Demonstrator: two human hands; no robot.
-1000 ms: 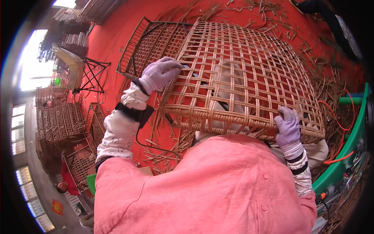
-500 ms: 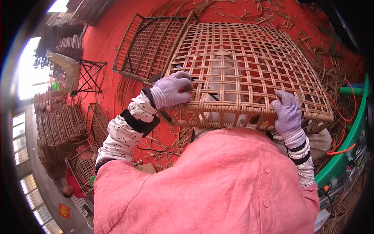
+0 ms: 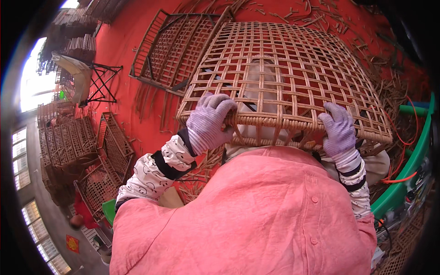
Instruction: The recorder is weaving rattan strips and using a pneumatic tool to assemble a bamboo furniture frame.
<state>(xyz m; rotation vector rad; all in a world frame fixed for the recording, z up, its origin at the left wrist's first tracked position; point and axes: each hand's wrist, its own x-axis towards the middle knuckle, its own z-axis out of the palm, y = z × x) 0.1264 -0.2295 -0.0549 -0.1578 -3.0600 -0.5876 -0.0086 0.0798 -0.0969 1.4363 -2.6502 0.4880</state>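
A large open-weave rattan frame [image 3: 270, 121] lies across my lap, its thick wrapped near rim facing me. My left hand [image 3: 210, 123], in a lilac striped glove, is closed over that rim left of its middle, with the fingers curled onto the lattice. Toward the right end, my right hand [image 3: 339, 130] in a matching glove has its fingers hooked over the same rim and the thumb side partly hidden. Through the gaps in the weave a pale covered leg shows.
Another woven frame with a dark metal edge [image 3: 183, 46] leans on the red floor [image 3: 114, 50] beyond my left hand. Loose cane scraps [image 3: 330, 23] litter the far floor. A green curved edge [image 3: 412, 167] with an orange cord runs at the right. Stacked frames [image 3: 68, 142] stand left.
My left hand has slid right and slightly nearer to me along the rim, uncovering the frame's left corner. My right hand stays almost where it was.
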